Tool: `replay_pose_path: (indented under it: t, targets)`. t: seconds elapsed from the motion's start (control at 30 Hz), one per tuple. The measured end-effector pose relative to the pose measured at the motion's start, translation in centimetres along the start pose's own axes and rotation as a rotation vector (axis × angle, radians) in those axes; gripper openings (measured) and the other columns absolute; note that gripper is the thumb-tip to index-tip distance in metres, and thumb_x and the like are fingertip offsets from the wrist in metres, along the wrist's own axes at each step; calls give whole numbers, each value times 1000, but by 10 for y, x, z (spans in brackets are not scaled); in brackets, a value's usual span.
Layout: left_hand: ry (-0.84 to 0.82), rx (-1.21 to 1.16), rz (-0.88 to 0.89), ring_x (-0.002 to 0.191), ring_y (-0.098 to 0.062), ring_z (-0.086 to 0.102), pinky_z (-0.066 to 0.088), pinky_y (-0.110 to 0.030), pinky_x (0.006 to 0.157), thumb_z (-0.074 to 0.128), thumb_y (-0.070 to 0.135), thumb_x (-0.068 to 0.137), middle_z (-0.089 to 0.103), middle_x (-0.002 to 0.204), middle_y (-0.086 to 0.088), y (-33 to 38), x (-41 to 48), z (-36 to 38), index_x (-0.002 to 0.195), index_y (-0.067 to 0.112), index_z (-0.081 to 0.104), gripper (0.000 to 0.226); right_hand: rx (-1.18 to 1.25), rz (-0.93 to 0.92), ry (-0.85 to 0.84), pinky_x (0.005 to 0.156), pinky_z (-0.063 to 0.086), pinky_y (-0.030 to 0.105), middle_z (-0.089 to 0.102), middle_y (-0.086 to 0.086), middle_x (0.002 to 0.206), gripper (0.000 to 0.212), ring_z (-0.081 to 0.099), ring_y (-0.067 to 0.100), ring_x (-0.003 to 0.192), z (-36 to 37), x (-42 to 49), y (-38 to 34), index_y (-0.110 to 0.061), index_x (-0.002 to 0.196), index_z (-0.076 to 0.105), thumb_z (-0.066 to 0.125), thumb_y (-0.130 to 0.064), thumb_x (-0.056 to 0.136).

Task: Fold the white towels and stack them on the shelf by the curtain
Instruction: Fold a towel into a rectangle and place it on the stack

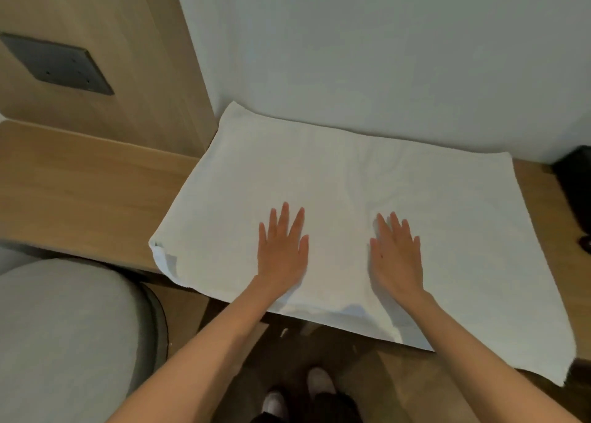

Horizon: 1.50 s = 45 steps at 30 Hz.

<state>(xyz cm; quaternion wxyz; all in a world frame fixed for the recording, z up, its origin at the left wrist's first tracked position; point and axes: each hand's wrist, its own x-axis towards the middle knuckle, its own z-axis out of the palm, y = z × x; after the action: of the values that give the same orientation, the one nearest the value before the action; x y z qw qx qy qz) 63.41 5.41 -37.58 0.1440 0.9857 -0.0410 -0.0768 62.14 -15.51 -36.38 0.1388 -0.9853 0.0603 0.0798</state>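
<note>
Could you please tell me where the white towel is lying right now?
In the head view, the white towel lies spread on the wooden counter against the wall, its near edge overhanging, both hands flat on it.

1. Lodging or home interior, likely a hotel room; cannot tell which.
2. Pale wood panel (134, 70) with dark switch plate (57, 64); matching counter (80, 179) runs along white wall (383, 54).
3. Grey padded chair (64, 342) beside counter; white towel (319, 179) spread on counter.

Bare left hand (283, 256), right hand (395, 258) and forearms (204, 352); 2 white shoes (319, 381), dark trousers (332, 406)
</note>
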Motion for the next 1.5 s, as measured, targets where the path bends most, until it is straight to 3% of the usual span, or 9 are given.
replay_pose_path:
  t: [0.27,0.4,0.47,0.7,0.8,0.93,1.23,1.37,1.5]
  targets:
    - [-155,76,57,141,-40,-22,-13,-70,102,11,52,97,-20,157,4,102,-4,78,145,43,-17,55,-33,260,-71,102,-23,63,-47,-21,137,56,-34,17,137,22,-31,110,-57,125,-39,5,-66,92]
    - [-34,159,-65,142,-41,-15,-27,-67,95,0,64,90,-10,159,2,115,-7,91,144,44,-16,59,-22,347,-110,103,-22,62,-43,-18,142,58,-29,20,142,5,-44,177,-59,124,-39,-4,-74,80]
    - [-35,146,-110,142,-43,-8,-15,-69,100,5,63,92,-6,160,1,125,-4,91,148,43,-5,61,-35,372,-138,107,-20,58,-41,-13,147,61,-29,22,142,-4,-50,210,-55,128,-37,-3,-73,81]
    - [-40,134,-138,143,-44,-7,4,-68,107,21,50,99,-8,158,-15,196,-10,81,150,31,-7,62,123,251,-140,119,8,48,-9,-2,161,60,-7,26,147,-40,-69,268,-36,151,4,31,-50,99]
    - [-72,133,17,142,-45,-11,1,-68,107,21,49,99,-11,157,-18,238,-20,89,150,35,-2,58,189,336,41,108,33,41,25,6,151,58,22,26,136,-53,-82,279,-23,147,26,49,-38,96]
    - [-178,168,39,142,-43,-16,-1,-67,108,18,55,97,-18,157,-14,273,-32,109,149,40,-3,58,270,564,-37,97,45,43,45,13,130,66,45,31,120,-62,-87,294,-8,134,39,65,-44,85]
    - [-338,110,82,138,-34,22,34,-49,103,41,45,97,15,155,-8,267,-17,72,146,35,25,53,691,304,-63,62,42,20,62,-3,108,14,55,2,84,-80,-80,287,-22,108,53,47,-30,98]
    - [-196,123,82,129,-25,41,39,-37,97,38,40,99,34,149,-2,244,-28,47,142,32,37,44,808,99,-1,71,50,22,62,-9,106,25,60,6,92,-117,-57,245,-20,117,57,45,-33,99]
    - [-47,68,-5,136,-24,34,35,-38,105,35,41,100,29,154,1,203,-38,17,145,34,34,46,916,-46,58,48,37,6,62,-11,77,14,57,-7,62,-161,-29,186,-19,89,62,52,-24,97]
